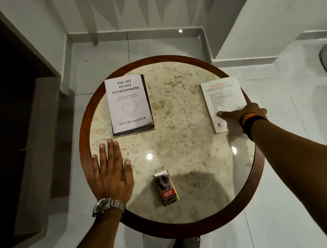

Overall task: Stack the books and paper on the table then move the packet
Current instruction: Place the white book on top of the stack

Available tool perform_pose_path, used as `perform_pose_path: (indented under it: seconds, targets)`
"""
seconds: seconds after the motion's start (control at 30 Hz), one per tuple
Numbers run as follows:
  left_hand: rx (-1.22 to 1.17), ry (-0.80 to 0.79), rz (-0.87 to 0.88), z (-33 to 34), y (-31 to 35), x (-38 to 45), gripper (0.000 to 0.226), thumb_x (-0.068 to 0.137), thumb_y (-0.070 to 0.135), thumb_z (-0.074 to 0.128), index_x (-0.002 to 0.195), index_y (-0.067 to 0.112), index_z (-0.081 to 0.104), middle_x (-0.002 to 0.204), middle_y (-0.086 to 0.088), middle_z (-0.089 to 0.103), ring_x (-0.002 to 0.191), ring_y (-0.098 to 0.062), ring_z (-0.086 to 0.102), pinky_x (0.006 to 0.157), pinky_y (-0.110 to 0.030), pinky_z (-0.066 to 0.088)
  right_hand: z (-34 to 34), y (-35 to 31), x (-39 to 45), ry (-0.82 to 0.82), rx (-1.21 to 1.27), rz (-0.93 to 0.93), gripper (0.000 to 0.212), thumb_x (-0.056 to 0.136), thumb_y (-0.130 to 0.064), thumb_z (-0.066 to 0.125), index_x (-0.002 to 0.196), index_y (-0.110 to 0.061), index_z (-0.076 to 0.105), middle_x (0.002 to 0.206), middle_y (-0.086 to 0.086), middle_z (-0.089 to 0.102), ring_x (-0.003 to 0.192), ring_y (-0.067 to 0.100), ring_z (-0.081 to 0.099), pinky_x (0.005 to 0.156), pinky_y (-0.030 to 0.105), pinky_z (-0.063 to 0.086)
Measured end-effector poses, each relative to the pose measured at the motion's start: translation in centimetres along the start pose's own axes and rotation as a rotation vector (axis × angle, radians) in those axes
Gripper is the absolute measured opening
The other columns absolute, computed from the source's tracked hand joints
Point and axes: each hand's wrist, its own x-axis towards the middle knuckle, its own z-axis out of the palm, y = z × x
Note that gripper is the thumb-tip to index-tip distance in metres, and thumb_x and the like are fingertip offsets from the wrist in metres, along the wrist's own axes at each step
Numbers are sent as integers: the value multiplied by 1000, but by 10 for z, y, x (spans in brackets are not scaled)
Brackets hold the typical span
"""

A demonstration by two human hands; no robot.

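head | left hand [111, 174] flat – round marble table [180, 142] | right hand [237, 115] splayed on book [223, 100]

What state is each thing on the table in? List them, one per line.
White book: closed, flat, atop a dark book.
Dark book: closed, flat underneath.
Right-side book: flat at the table rim, under the right hand.
Packet: shut, lying flat, untouched.
Left hand: open, flat on the table.

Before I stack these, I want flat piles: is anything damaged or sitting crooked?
The white book lies askew on a darker book beneath, and its top right corner looks torn. The right hand rests on the other book, which overhangs the table rim.
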Motion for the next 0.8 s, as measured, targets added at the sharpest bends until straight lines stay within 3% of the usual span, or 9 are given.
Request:
perform_pose_path:
  seconds: [0.13, 0.2, 0.27, 0.33, 0.47, 0.57, 0.8]
  targets:
    - [9, -16, 7, 1, -4, 0, 71, 105, 53, 15, 169, 23, 5, 179, 1, 9, 166, -22, 4, 135, -53, 7, -6, -7, -15, -15, 271, -141, 64, 68, -31, 93, 124, -19, 64, 115, 7, 72, 87, 25, 67, 89, 41, 59]
    - [15, -10, -1, 1, -4, 1, 71, 105, 53, 14, 169, 22, 8, 179, 0, 10, 166, -22, 4, 135, -53, 8, -4, -18, -33, -23, 381, -245, 51, 72, -21, 88, 119, -23, 68, 102, -1, 75, 72, 13, 69, 82, 39, 62]
    - [16, -6, 6, 1, -3, 1, 71, 105, 54, 13, 169, 21, 9, 179, 0, 11, 166, -22, 5, 135, -52, 7, 2, -35, -59, -5, 454, -354, 46, 75, -21, 81, 118, -27, 68, 96, -7, 72, 74, 8, 67, 79, 39, 63]
    - [8, 1, 11, 2, -4, 1, 71, 106, 54, 11, 169, 21, 10, 179, 0, 11, 166, -22, 5, 135, -52, 5, 14, -58, -87, 77, 468, -472, 42, 77, -25, 74, 119, -24, 69, 104, -2, 71, 88, 17, 68, 84, 39, 61]
    - [-12, 15, 19, 3, -4, 0, 72, 105, 54, 12, 168, 20, 11, 178, -1, 12, 166, -22, 6, 136, -50, 3, 44, -101, -142, 300, 219, -828, 42, 89, -14, 64, 130, -14, 65, 123, 9, 62, 110, 25, 60, 90, 24, 49]
    - [-3, 14, 13, 0, -3, 1, 73, 105, 54, 17, 168, 19, 14, 178, -2, 14, 166, -23, 7, 136, -50, 3, 72, -125, -171, 400, -52, -1039, 50, 93, -9, 59, 143, -12, 54, 130, 13, 56, 117, 28, 53, 88, 33, 52]
    - [35, 66, 5, 10, -5, 1, 72, 105, 52, 25, 168, 18, 18, 177, -3, 17, 165, -24, 12, 134, -54, 15, 148, -161, -209, 370, -432, -1106, 58, 89, -10, 63, 145, -5, 44, 132, 17, 54, 117, 34, 49, 83, 43, 53]
